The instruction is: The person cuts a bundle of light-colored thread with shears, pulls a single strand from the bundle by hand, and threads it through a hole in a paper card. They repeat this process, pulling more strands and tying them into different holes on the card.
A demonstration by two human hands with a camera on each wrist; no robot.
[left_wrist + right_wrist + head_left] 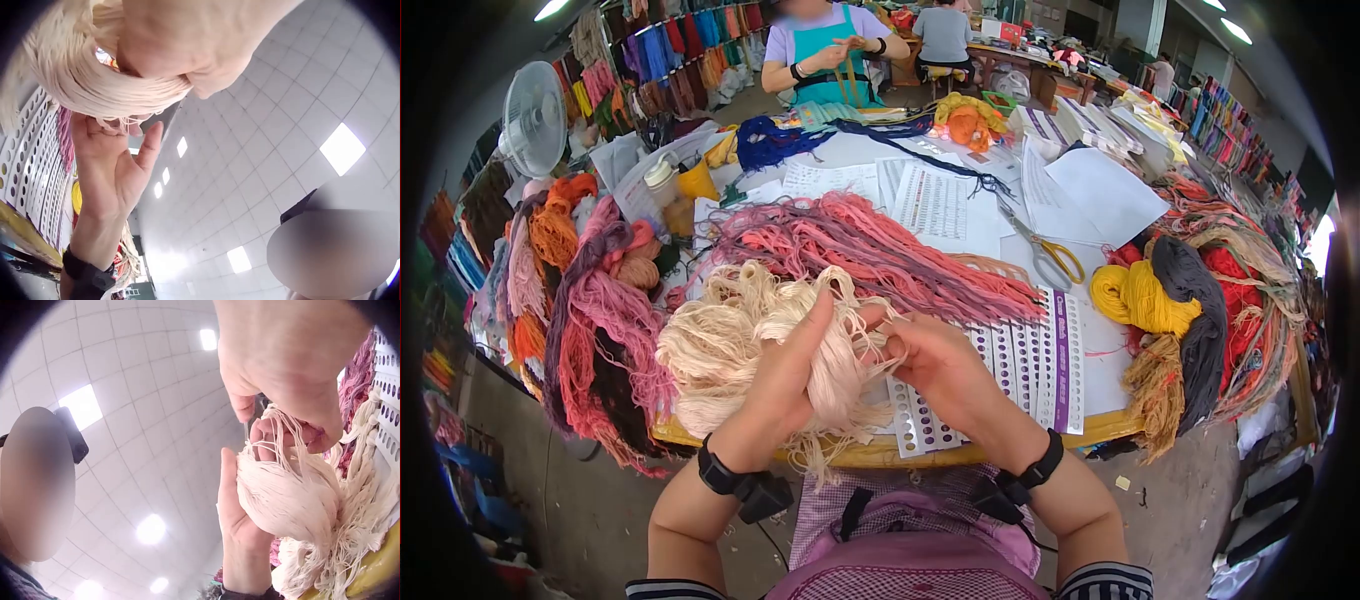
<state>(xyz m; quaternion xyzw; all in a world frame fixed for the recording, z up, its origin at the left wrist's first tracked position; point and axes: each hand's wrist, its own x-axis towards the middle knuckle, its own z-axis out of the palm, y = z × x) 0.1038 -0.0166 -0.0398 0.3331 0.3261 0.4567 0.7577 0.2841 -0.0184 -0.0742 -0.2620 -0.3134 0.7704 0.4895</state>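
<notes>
A thick skein of cream yarn (840, 365) hangs over my left hand (792, 372), whose fingers run through its loop while the thumb stands up. My right hand (960, 385) meets it from the other side, fingers curled in among loose strands at the skein's upper end. In the right wrist view, thin strands cross the left fingers (267, 439) just under my right hand (284, 369). The left wrist view shows the skein (119, 94) stretched below the left hand (187, 37). More cream yarn (710, 350) lies heaped on the table beside the left hand.
Pink and purple yarn (850, 245) lies beyond my hands, above punched white cards (1020, 370). Scissors (1055, 262), printed sheets (945, 205) and yellow yarn (1145, 300) sit farther out. Coloured skeins (600, 290) hang over the left edge. Across the table stands a person (825, 60).
</notes>
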